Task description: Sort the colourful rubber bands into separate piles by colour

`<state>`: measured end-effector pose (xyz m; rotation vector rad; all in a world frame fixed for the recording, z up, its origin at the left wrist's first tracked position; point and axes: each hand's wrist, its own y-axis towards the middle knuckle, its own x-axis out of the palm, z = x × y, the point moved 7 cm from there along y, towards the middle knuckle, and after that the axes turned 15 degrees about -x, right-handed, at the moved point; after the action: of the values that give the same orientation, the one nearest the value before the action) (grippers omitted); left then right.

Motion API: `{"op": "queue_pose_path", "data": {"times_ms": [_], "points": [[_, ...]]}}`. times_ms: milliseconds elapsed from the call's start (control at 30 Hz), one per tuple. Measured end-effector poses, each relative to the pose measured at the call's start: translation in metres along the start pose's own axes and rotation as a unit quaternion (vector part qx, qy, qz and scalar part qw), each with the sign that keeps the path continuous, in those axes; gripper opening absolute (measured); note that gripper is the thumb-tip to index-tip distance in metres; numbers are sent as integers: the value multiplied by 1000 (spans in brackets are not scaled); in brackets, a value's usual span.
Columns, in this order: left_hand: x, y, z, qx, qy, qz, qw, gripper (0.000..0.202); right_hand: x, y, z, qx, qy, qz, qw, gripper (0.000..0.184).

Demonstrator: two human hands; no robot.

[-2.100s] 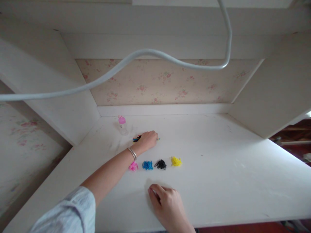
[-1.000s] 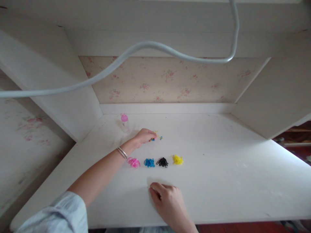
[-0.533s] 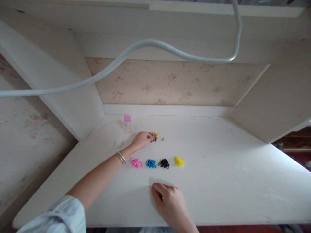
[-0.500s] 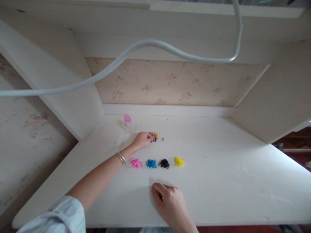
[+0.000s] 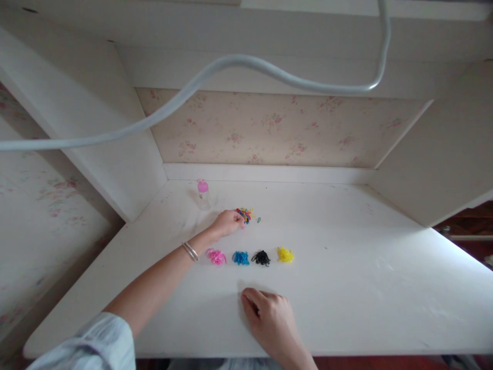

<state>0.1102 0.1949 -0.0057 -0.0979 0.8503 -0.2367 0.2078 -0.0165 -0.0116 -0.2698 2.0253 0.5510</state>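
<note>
My left hand (image 5: 228,223) reaches far over the white desk (image 5: 346,267), fingers pinched at the left edge of a mixed pile of small coloured rubber bands (image 5: 245,214). What the pinch holds is too small to see. Nearer me lie sorted heaps in a row: pink (image 5: 215,256), blue (image 5: 241,257), black (image 5: 261,257) and yellow (image 5: 285,254). My right hand (image 5: 267,319) rests on the desk near the front edge, fingers curled under, below the blue and black heaps.
A small clear bottle with a pink cap (image 5: 202,193) stands at the back left by the side panel. A white cable (image 5: 231,67) hangs across the upper view. White panels wall in both sides; floral wallpaper backs the desk.
My left hand has drawn back to the left off the mixed pile, which now shows beside its fingertips. My right hand has stayed put.
</note>
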Motion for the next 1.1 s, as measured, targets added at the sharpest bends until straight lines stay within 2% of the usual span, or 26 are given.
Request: {"op": "queue_pose_path", "data": {"times_ms": [133,267,367,467,533,633,733,800,933,1100], "points": [[4,-1,-2,0,5,-11,1000,30,1,1,1,7,5,-9,1000,25],[-2,-6,-1,2,46,-5,999,30,3,0,1,16,22,-12,1000,27],[-7,-15,0,7,91,-5,996,26,-3,2,2,34,68,-18,997,28],[-6,-25,0,14,134,-7,991,25,-31,16,7,47,91,-6,995,29],[-3,-30,2,20,158,-5,987,25,-60,35,15,50,43,24,998,31],[4,-34,8,32,184,4,982,26,-83,71,33,64,-64,-9,996,31],[7,-36,15,46,199,16,979,27,-72,102,55,86,-146,-115,979,33],[6,-36,17,49,203,24,978,26,-58,118,67,85,-155,-147,973,31],[-6,-40,13,47,198,46,978,24,-31,133,80,78,-152,-176,969,29],[-40,-65,-1,35,164,76,983,25,-18,140,82,75,-163,-187,966,30]]}}
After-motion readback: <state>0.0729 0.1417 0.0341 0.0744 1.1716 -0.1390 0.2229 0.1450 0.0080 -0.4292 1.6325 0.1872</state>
